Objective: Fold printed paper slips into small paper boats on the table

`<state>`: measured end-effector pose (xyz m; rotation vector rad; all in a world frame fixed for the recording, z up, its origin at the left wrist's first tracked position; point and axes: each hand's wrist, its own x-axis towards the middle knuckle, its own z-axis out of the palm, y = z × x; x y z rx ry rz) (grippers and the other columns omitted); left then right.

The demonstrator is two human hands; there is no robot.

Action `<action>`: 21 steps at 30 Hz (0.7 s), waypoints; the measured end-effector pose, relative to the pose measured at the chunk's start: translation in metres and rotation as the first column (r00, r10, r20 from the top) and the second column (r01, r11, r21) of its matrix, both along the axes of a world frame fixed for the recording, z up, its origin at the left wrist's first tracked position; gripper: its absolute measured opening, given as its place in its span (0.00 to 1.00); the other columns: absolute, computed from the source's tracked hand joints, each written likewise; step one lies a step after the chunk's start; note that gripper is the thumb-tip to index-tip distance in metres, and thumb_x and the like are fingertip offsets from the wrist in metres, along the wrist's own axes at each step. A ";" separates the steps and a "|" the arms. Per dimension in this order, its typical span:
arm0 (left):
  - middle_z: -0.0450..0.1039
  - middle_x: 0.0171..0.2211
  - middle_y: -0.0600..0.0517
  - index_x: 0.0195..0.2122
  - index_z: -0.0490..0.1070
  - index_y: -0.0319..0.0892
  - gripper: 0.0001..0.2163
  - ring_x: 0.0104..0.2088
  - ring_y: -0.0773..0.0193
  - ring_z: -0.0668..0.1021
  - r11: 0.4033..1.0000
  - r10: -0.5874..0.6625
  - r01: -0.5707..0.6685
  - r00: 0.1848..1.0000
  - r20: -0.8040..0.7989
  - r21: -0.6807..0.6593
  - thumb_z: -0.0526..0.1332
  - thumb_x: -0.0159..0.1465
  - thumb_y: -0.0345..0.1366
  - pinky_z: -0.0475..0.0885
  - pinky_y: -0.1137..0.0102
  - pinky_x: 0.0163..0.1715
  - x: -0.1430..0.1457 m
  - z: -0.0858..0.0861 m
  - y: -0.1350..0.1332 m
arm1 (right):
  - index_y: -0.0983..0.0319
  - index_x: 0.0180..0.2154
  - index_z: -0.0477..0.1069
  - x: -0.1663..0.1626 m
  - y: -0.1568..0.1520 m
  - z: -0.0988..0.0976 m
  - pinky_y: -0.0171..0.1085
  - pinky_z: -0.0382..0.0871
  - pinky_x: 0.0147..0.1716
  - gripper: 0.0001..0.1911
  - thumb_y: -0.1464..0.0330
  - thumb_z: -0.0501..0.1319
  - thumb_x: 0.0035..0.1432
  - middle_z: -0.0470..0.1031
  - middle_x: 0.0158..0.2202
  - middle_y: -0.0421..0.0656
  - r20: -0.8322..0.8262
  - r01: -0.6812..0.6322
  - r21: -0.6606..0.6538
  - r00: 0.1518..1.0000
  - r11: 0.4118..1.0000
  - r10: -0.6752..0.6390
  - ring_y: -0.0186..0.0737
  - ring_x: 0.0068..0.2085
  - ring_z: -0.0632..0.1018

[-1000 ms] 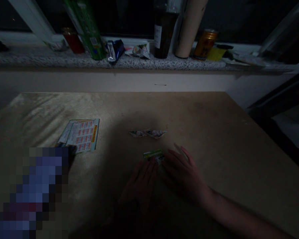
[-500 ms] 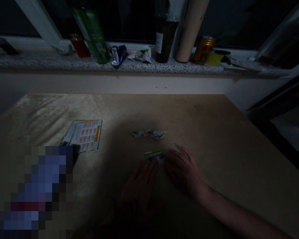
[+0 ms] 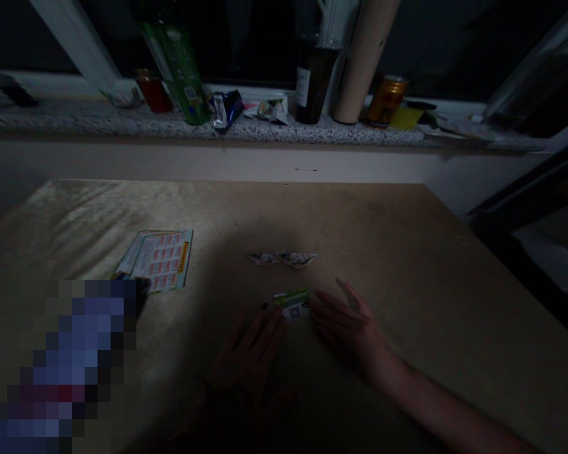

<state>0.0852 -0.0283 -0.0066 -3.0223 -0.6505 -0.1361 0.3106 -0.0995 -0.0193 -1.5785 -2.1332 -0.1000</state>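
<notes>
A small rectangular paper (image 3: 293,304) with a green printed band and a dark square mark lies flat on the table. My left hand (image 3: 248,347) is open, its fingers stretched out and fingertips at the paper's left edge. From the other side, my right hand (image 3: 348,321) rests open on its edge, fingers extended, tips against the paper's right edge. Just beyond the paper stand two small boat-like folded papers (image 3: 299,259), end to end. Deep shadow covers my left hand and wrist.
Several printed sheets (image 3: 168,258) are stacked on the table (image 3: 407,252) at left, beside a pixelated blue object (image 3: 71,359). On the granite windowsill (image 3: 255,133) stand a green bottle (image 3: 184,82), a dark bottle (image 3: 310,88), a cardboard tube (image 3: 360,75) and a gold can (image 3: 387,101).
My left hand has slid left and toward me, uncovering more of the green-banded paper. My right hand has barely moved and stays at the paper's right edge.
</notes>
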 end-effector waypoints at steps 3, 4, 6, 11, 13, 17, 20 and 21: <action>0.54 0.62 0.43 0.62 0.56 0.35 0.33 0.61 0.49 0.58 1.000 0.000 -0.001 0.999 -0.032 -0.029 0.45 0.63 0.55 0.41 0.53 0.60 -0.002 0.002 0.001 | 0.57 0.45 0.72 0.003 0.000 0.002 0.58 0.44 0.61 0.12 0.71 0.54 0.63 0.77 0.46 0.38 -0.024 -0.005 -0.044 1.000 0.999 0.004 0.42 0.55 0.70; 0.54 0.62 0.43 0.61 0.56 0.35 0.33 0.61 0.49 0.57 0.999 -0.001 -0.001 0.999 -0.039 -0.040 0.46 0.63 0.56 0.40 0.54 0.60 -0.003 0.002 0.002 | 0.57 0.46 0.72 0.004 0.000 0.004 0.58 0.44 0.61 0.13 0.71 0.53 0.63 0.77 0.46 0.39 -0.033 -0.006 -0.058 0.999 0.998 0.004 0.42 0.55 0.70; 0.53 0.62 0.44 0.61 0.57 0.36 0.33 0.61 0.49 0.57 0.998 0.009 -0.012 0.999 -0.046 -0.058 0.46 0.62 0.57 0.38 0.55 0.61 -0.003 0.003 0.002 | 0.56 0.47 0.71 0.005 -0.001 0.008 0.59 0.43 0.61 0.13 0.71 0.53 0.63 0.76 0.47 0.39 -0.050 -0.020 -0.096 0.999 0.995 0.015 0.42 0.56 0.69; 0.55 0.62 0.45 0.62 0.55 0.38 0.31 0.61 0.50 0.58 0.997 -0.022 0.019 0.999 -0.037 -0.077 0.47 0.64 0.53 0.37 0.53 0.61 -0.005 0.004 0.006 | 0.57 0.48 0.71 0.009 -0.002 0.016 0.60 0.41 0.61 0.14 0.71 0.54 0.62 0.74 0.49 0.40 -0.103 -0.053 -0.184 0.994 0.982 0.034 0.45 0.58 0.65; 0.55 0.62 0.44 0.62 0.56 0.38 0.30 0.61 0.49 0.58 0.997 -0.034 0.030 0.998 -0.050 -0.074 0.48 0.64 0.53 0.39 0.52 0.61 -0.006 0.006 0.009 | 0.58 0.50 0.69 0.010 -0.002 0.017 0.60 0.42 0.61 0.15 0.71 0.54 0.62 0.74 0.50 0.42 -0.110 -0.066 -0.194 0.993 0.979 0.045 0.44 0.59 0.65; 0.53 0.63 0.44 0.61 0.57 0.41 0.29 0.62 0.49 0.54 0.998 -0.052 0.049 0.996 -0.066 -0.041 0.50 0.63 0.52 0.40 0.51 0.60 -0.007 0.005 0.020 | 0.58 0.52 0.67 0.011 -0.002 0.015 0.60 0.41 0.61 0.17 0.72 0.54 0.62 0.72 0.52 0.42 -0.100 -0.091 -0.204 0.992 0.975 0.072 0.45 0.60 0.63; 0.51 0.63 0.43 0.62 0.55 0.44 0.29 0.62 0.50 0.54 0.988 -0.156 0.156 0.987 -0.026 -0.020 0.50 0.63 0.53 0.40 0.52 0.60 -0.008 0.002 0.029 | 0.58 0.51 0.68 0.011 -0.001 0.015 0.60 0.39 0.61 0.16 0.70 0.54 0.62 0.72 0.52 0.41 -0.093 -0.092 -0.209 0.993 0.974 0.074 0.45 0.60 0.63; 0.50 0.64 0.43 0.63 0.52 0.42 0.31 0.63 0.51 0.54 0.990 -0.143 0.142 0.989 -0.049 -0.025 0.50 0.63 0.53 0.40 0.53 0.60 -0.009 0.002 0.030 | 0.58 0.51 0.68 0.011 -0.001 0.015 0.61 0.39 0.61 0.15 0.70 0.55 0.62 0.73 0.51 0.42 -0.092 -0.094 -0.204 0.993 0.974 0.077 0.46 0.59 0.64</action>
